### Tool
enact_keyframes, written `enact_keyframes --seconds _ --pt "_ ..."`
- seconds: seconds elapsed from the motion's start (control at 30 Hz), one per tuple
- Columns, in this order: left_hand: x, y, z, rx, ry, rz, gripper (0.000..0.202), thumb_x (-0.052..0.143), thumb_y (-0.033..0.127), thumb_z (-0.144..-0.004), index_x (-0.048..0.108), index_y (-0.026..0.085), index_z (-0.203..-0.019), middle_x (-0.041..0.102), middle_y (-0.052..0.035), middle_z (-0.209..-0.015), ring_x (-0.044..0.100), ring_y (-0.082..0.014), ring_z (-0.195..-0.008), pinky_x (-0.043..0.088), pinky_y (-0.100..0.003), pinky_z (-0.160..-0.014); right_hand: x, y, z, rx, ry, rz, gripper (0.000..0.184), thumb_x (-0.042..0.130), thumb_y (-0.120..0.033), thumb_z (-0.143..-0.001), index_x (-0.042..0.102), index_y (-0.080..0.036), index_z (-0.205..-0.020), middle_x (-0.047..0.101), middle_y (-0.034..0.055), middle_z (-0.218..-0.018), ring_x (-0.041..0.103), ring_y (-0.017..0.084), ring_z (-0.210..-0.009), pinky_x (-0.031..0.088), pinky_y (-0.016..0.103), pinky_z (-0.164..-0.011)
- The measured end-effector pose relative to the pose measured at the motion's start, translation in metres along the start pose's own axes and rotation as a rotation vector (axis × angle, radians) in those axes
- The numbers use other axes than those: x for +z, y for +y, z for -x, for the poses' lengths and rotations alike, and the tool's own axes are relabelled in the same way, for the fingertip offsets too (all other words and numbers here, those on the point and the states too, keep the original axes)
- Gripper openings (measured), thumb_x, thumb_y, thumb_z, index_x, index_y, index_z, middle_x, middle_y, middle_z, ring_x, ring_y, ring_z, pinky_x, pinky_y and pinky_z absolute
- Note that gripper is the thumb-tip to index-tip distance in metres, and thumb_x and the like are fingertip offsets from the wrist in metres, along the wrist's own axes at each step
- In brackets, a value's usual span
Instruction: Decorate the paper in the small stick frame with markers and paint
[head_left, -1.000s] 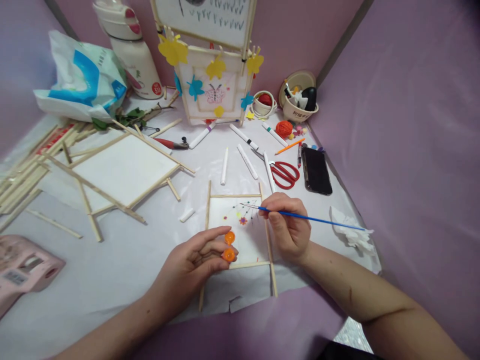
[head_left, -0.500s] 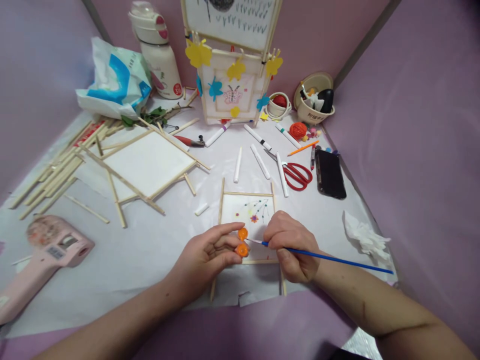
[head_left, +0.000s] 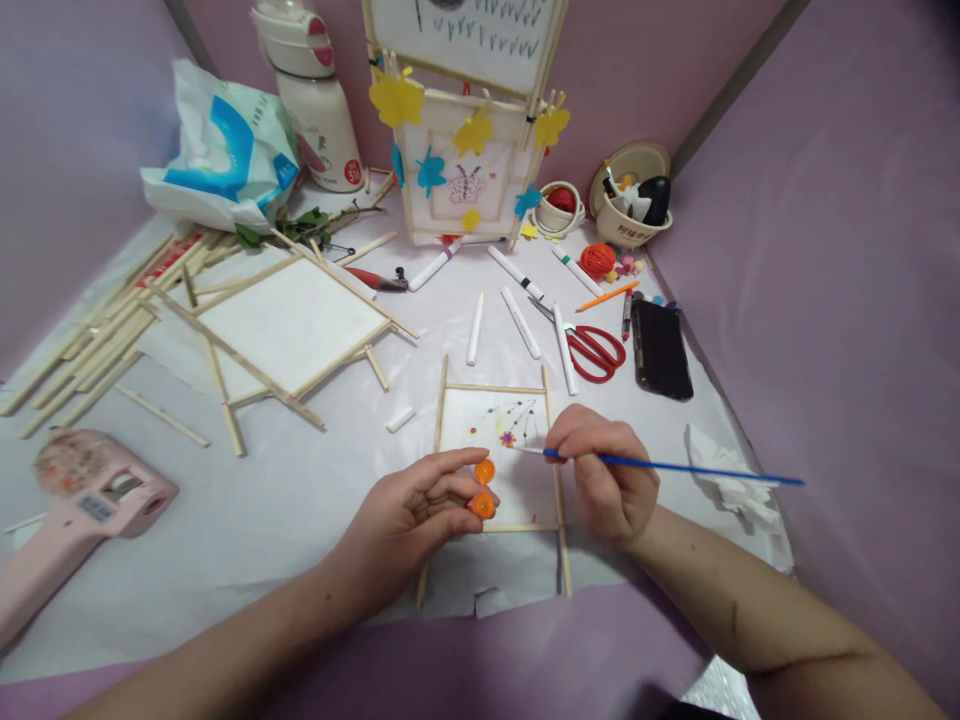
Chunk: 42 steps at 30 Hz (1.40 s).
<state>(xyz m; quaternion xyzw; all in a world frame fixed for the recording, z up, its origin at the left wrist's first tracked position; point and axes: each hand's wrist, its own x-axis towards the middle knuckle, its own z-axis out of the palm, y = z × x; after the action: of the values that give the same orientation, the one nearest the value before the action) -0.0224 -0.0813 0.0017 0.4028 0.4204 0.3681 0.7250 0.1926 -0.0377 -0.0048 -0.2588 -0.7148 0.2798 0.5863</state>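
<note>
Between the fingers of my left hand [head_left: 420,515] is a small orange paint pot [head_left: 484,505], its lid [head_left: 485,470] flipped up beside it. My right hand [head_left: 604,470] grips a thin blue-handled paintbrush [head_left: 682,466], closed around it near the bristles. The brush tip points left, near an orange and purple flower on the white sheet [head_left: 517,490]. That sheet is set in a small wooden stick frame [head_left: 556,500] and bears fine dark stems with dots. My left hand covers part of the frame's left side.
Several white markers [head_left: 520,323], red-handled scissors [head_left: 596,352] and a phone [head_left: 661,348] lie beyond the frame. A larger stick frame [head_left: 300,325], wooden sticks [head_left: 97,345] and a pink handheld fan [head_left: 105,495] are left. A decorated lantern [head_left: 465,165] stands behind; crumpled tissue [head_left: 731,480] is right.
My right hand has moved the brush up and to the right, away from the orange paint pot toward the painted flower. My left hand has stayed nearly in place.
</note>
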Motion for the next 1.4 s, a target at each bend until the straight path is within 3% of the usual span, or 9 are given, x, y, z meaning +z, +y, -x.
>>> enact_keyframes --seconds 0.1,0.27,0.6,1.03,1.4 --pt "0.000 0.000 0.000 -0.009 0.007 -0.008 0.042 0.072 0.010 -0.076 0.065 0.023 -0.115 0.075 0.0033 -0.086 0.070 -0.0105 -0.084 0.054 -0.018 -0.075 -0.004 0.008 -0.004 0.131 -0.037 0.158 0.019 0.042 -0.017 -0.094 0.060 -0.021 -0.090 0.059 0.0035 -0.074 0.057 0.017 -0.067 0.046 0.034 -0.060" --pt "0.001 -0.001 -0.001 -0.002 0.005 -0.008 0.042 0.072 0.010 -0.076 0.065 0.023 -0.115 0.074 0.0040 -0.085 0.069 -0.0098 -0.082 0.054 -0.017 -0.075 -0.006 0.017 -0.009 0.127 -0.186 0.375 0.019 0.041 -0.018 -0.094 0.056 -0.021 -0.082 0.057 0.0018 -0.070 0.054 0.016 -0.065 0.044 0.031 -0.060" --pt "0.000 -0.001 0.000 -0.004 -0.002 -0.007 0.042 0.071 0.010 -0.076 0.064 0.022 -0.116 0.074 0.0032 -0.087 0.070 -0.0105 -0.083 0.054 -0.018 -0.075 -0.004 0.017 -0.009 0.114 -0.281 0.408 0.019 0.041 -0.016 -0.093 0.056 -0.020 -0.082 0.058 0.0028 -0.069 0.055 0.016 -0.065 0.044 0.030 -0.061" --pt "0.002 0.002 -0.001 -0.018 0.022 -0.047 0.043 0.071 0.015 -0.074 0.063 0.020 -0.116 0.074 0.0002 -0.087 0.070 -0.0152 -0.085 0.056 -0.025 -0.078 -0.003 0.019 -0.008 0.100 -0.284 0.401 0.018 0.043 -0.015 -0.092 0.058 -0.019 -0.083 0.059 0.0031 -0.070 0.056 0.017 -0.065 0.044 0.031 -0.062" --pt "0.002 0.001 -0.001 -0.015 0.015 -0.046 0.042 0.071 0.014 -0.075 0.063 0.020 -0.116 0.074 0.0010 -0.086 0.070 -0.0137 -0.085 0.055 -0.023 -0.077 -0.002 0.019 -0.008 0.083 -0.284 0.403 0.017 0.042 -0.015 -0.093 0.056 -0.020 -0.084 0.059 0.0031 -0.071 0.055 0.017 -0.066 0.044 0.030 -0.062"
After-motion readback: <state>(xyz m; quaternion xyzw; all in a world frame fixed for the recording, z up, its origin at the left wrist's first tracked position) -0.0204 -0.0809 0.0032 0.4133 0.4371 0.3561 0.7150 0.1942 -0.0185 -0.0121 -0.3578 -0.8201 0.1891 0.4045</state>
